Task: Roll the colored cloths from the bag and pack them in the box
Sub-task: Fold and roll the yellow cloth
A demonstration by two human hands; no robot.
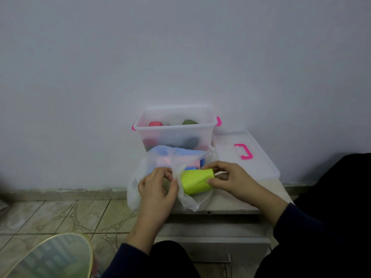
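Observation:
A translucent white plastic bag (152,159) lies on a low cabinet top (230,203) and shows pink and blue cloths (192,165) inside. A lime-green cloth roll (195,180) sticks out of the bag's mouth. My right hand (230,179) pinches the roll's right end. My left hand (158,187) grips the bag's edge beside the roll. Behind the bag stands a clear box (174,129) with pink latches, holding a red roll (155,124), a green roll (189,122) and darker ones lower down.
The box's clear lid (247,155) with a pink handle lies right of the box on the cabinet top. A wall stands directly behind. Tiled floor (60,215) lies to the left, with an oval mirror (50,257) at bottom left. Dark fabric (341,187) sits at right.

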